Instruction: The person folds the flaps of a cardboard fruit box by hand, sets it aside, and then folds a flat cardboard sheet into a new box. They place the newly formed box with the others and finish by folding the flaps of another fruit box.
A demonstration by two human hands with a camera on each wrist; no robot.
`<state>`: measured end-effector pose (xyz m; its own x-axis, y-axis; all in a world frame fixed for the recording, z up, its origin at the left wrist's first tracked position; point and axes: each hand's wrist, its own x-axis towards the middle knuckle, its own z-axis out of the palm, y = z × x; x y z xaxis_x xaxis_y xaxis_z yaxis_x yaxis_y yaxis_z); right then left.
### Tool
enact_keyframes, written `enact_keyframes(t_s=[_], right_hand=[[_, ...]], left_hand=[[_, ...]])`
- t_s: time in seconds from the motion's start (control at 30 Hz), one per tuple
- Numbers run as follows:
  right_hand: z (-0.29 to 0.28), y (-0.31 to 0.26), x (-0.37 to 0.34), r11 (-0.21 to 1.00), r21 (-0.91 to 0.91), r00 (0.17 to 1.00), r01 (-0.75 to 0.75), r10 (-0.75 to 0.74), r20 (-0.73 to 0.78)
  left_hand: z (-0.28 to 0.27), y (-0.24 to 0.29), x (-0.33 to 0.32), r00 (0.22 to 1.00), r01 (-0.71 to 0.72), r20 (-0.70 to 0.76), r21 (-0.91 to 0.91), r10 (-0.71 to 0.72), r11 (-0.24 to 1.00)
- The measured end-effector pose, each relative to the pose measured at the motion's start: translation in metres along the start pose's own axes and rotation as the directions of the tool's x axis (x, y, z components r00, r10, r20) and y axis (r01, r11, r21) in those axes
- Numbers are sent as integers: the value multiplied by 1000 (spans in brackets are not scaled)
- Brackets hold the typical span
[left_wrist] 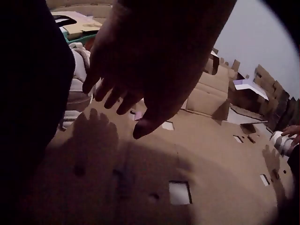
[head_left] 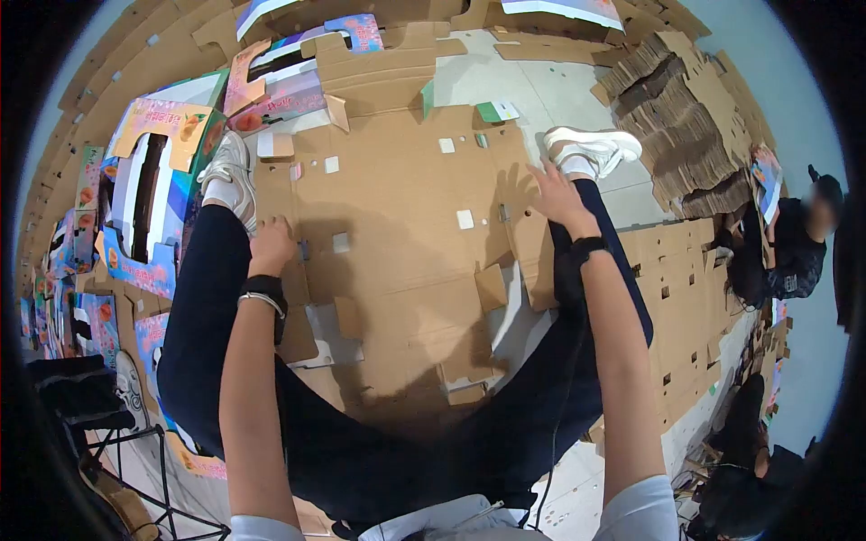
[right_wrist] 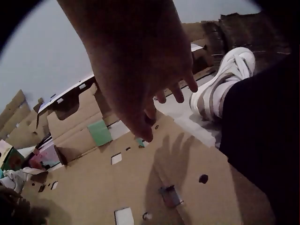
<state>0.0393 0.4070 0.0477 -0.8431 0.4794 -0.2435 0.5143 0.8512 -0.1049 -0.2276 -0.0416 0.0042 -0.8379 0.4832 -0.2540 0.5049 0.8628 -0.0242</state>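
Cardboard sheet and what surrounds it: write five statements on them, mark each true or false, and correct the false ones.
1. The cardboard sheet lies between the left shoe and the right shoe. True.
2. The left grip is clamped round a strip of tape. False: it holds nothing.
3. The right grip holds nothing. True.
4. The sheet is unbroken, without any openings. False: several square holes show in it.
5. In the head view, the cardboard stack stands right of the right shoe. True.
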Motion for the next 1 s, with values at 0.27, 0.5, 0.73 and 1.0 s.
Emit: enact_keyframes(t_s=[0.27, 0.5, 0.73, 1.0], right_hand=[[12, -6, 80, 996, 90, 990, -19, 6, 142], [23, -30, 150, 987, -15, 986, -158, 157, -53], [25, -38, 196, 997, -7, 939, -75, 68, -336], [74, -46, 220, 985, 35, 940, -170, 173, -295]], left_hand=[[-13, 1, 57, 997, -74, -33, -19, 73, 997], [2, 2, 125, 859, -144, -474, 134, 191, 980], [-12, 3, 162, 808, -84, -567, 157, 160, 984], [25, 5, 175, 876, 3, -473, 200, 94, 980]])
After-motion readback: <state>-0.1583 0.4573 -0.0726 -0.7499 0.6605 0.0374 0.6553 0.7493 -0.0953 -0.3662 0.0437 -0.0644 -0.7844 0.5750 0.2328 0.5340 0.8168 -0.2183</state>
